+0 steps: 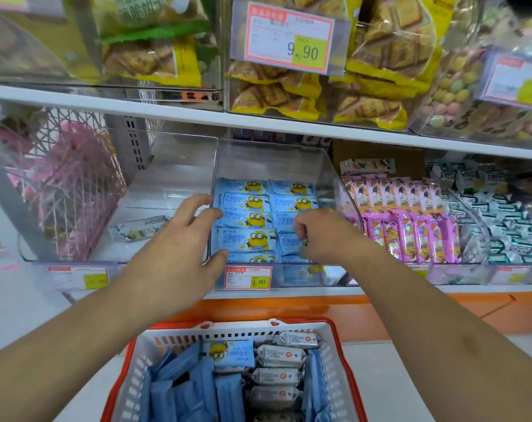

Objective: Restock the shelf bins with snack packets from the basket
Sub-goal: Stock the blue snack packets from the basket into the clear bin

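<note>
Now my right fingers (301,229) are curled and pinch the edge of a blue cracker packet (290,243) in the right column of the clear bin (273,159), I think to press it flat into its row. My left hand (185,239) has spread fingers over the bin's left wall, with the thumb at the front corner, probably to keep the bin from sliding. The other blue packets (246,220) lie in two neat columns, so the bin is partly filled. Below, the basket (228,328) holds more blue packets (231,354) and silver-white ones (278,356). To the right a bin of pink packets (407,226) stands just beside; the upper shelf (167,112) hangs over and limits my reach.
</note>
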Available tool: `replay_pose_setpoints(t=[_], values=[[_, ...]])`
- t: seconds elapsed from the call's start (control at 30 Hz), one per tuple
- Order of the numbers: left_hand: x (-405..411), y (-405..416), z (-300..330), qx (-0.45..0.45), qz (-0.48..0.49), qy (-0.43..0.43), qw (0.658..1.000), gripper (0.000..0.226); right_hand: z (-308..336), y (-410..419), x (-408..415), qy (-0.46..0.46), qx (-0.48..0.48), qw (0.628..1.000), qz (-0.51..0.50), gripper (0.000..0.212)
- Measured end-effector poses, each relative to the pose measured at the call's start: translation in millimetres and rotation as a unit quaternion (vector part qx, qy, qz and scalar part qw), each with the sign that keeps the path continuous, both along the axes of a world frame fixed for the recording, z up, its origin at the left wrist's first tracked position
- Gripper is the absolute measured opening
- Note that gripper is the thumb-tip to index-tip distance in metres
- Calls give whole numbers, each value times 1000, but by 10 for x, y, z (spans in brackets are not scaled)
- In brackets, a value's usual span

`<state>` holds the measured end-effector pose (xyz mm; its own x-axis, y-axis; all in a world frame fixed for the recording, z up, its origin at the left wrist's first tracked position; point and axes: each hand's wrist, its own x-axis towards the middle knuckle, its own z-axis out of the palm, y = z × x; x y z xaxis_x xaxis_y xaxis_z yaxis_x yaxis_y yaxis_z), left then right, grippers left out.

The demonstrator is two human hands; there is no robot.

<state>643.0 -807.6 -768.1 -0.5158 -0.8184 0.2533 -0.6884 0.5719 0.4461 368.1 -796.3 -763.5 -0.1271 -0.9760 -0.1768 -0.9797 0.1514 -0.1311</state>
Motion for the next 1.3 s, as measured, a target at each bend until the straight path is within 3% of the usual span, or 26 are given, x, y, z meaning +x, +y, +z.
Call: replay_pose_setpoints(t=[0.13, 0.37, 0.47, 0.53, 0.6, 0.7, 0.77, 0.83, 0.9, 1.0, 1.2, 1.3], values=[[55, 34, 18, 23, -5, 1, 1000, 63, 50, 125, 8, -49, -5, 999, -11, 23], [368, 377, 47, 38, 35, 6, 999, 47, 50, 852, 412, -120, -180, 972, 87, 15], [507, 582, -152, 101, 72, -40, 991, 38, -260, 1200, 761, -140, -104, 974, 144, 12], [622, 718, -442, 176, 84, -141, 971, 43, -679, 1400, 970, -103, 9, 980, 169, 9], [777, 854, -787, 249, 105, -245, 931, 52, -1134, 1596, 1152, -64, 144, 968, 196, 8], [928, 1059, -1134, 351, 104, -359, 859, 63, -1694, 1862, 1377, -44, 259, 944, 199, 35], [973, 1160, -1243, 400, 104, -358, 837, 67, -1986, 2001, 1502, -36, 264, 946, 184, 53], [987, 1200, -1324, 400, 101, -356, 839, 78, -2183, 2073, 1590, -14, 249, 955, 158, 60], [997, 1190, -1350, 398, 92, -352, 842, 78, -2289, 2070, 1618, -42, 234, 964, 115, 50], [999, 1122, -1329, 411, 79, -319, 850, 56, -2360, 2037, 1601, -122, 217, 967, 53, 20], [949, 1129, -1404, 391, 47, -373, 840, 43, -2325, 1959, 1455, -152, 245, 957, -30, 32], [927, 1125, -1363, 392, 39, -388, 833, 39, -2280, 1947, 1380, -126, 257, 958, -36, 23]])
